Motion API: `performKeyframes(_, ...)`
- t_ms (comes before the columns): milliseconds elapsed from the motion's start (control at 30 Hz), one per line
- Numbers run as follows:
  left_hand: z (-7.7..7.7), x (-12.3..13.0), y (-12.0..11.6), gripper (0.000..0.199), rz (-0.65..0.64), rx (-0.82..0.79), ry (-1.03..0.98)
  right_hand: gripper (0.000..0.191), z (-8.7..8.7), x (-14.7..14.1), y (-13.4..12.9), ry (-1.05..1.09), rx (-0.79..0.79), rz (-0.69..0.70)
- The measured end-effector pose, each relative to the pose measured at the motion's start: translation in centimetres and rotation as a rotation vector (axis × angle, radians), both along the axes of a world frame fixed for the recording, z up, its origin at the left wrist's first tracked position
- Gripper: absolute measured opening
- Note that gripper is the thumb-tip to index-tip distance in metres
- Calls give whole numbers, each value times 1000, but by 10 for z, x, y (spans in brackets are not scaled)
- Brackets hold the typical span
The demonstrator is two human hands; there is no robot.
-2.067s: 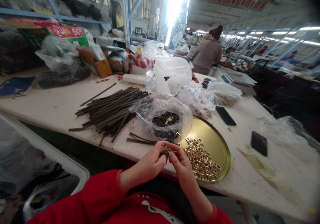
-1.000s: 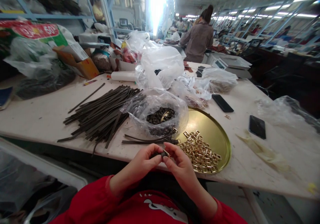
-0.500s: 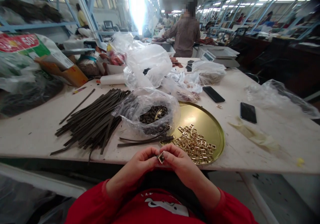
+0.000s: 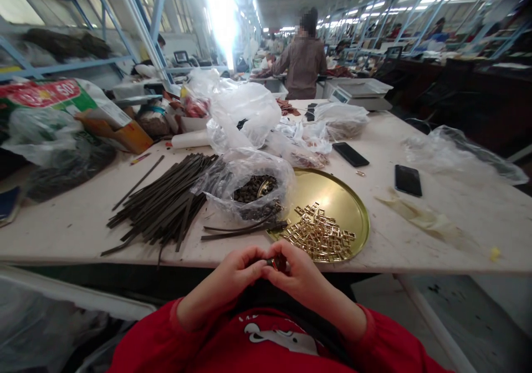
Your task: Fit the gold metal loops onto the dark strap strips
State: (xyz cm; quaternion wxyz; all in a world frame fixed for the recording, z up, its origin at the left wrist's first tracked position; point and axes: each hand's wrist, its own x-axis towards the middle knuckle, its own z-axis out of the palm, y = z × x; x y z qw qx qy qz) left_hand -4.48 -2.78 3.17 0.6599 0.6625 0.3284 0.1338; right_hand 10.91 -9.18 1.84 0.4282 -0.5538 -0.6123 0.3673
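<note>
In the head view, the left hand (image 4: 241, 272) and right hand (image 4: 293, 267) met before the counter (image 4: 457, 240), fingertips pinching a small dark piece with gold-coloured metal (image 4: 273, 262) between them. The round gold tray (image 4: 341, 195) of gold rectangular buckles (image 4: 322, 234) lay just beyond the right grip.

- Buckle (image 4: 274, 264): small, gold-coloured, held up off the table, partly hidden, tilt unclear; near the near left rim of the tray (image 4: 332, 195).
- Dark piece (image 4: 269, 261): small, mostly hidden, against the buckle; likewise near the tray's near left rim.

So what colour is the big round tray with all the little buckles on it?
The tray is shiny gold, seen best in the head view.
</note>
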Motion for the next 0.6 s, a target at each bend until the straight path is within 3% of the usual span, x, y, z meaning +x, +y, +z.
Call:
performKeyframes(267, 11, 4, -9, 20, 40, -80, 80, 6, -2, -8, -7, 0, 100, 17)
performKeyframes(467, -2, 0, 0, 16, 2, -249, -67, 9, -10, -10, -1, 284, -65, -98)
performKeyframes(600, -11, -4, 10, 25, 0, -376, -166, 16, -13, -10, 6, 447, -191, -193)
